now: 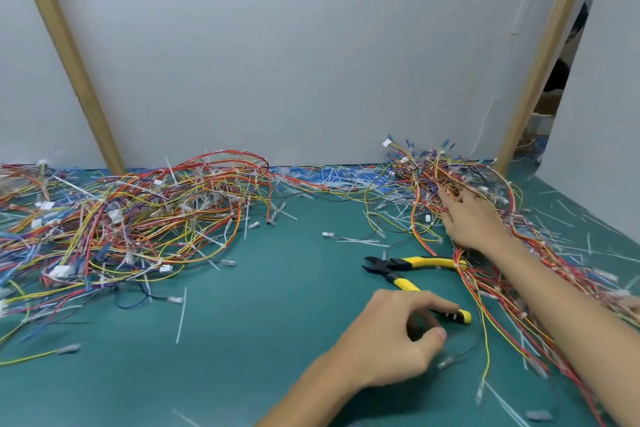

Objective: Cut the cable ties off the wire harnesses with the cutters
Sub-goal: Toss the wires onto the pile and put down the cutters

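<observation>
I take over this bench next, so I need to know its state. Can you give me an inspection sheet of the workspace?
Surface: green mat, strewn with tie bits.
Job's things: cutters with yellow handles, lying open on the mat; left pile and right pile of wire harnesses.
Clutter: cut cable ties scattered, thickest along the back panel.
Hands: left hand curled over the cutters' lower handle, grip unclear; right hand on the right pile, fingers among wires.
Cables: loose wires trail down the mat's right side.
Surroundings: white panels, wooden posts.
</observation>
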A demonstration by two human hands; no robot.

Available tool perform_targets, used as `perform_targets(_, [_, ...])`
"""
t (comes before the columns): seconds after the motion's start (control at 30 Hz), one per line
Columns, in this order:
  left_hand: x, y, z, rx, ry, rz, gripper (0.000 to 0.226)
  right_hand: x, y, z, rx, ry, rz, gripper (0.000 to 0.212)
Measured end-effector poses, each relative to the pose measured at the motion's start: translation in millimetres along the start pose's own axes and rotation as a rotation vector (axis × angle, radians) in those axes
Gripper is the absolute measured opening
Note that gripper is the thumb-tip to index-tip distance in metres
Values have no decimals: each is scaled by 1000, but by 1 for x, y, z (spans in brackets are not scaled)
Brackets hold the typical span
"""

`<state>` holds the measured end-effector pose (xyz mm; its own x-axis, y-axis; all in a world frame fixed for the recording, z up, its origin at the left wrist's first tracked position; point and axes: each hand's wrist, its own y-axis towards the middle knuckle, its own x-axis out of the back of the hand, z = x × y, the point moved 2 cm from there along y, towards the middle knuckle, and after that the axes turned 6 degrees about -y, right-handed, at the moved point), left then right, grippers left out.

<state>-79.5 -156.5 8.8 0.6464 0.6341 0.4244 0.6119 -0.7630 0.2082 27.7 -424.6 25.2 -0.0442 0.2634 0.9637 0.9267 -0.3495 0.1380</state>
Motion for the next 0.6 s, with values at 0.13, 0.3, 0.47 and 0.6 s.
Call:
perform_targets(0.13, [8, 4, 7, -40, 138, -98, 27, 29, -29, 9, -71, -39, 75, 44])
perform_targets(0.3, [30, 9, 17, -58, 251, -270, 24, 70, -110, 65, 135, 100, -209, 43])
perform_targets(0.47, [63, 4, 27, -53, 457, -341, 28, 48, -196, 104, 376, 316, -57, 57])
perform_targets(0.6, [76, 3, 35, 4, 451, -423, 28, 26, -212, 78, 431, 244, -32, 55])
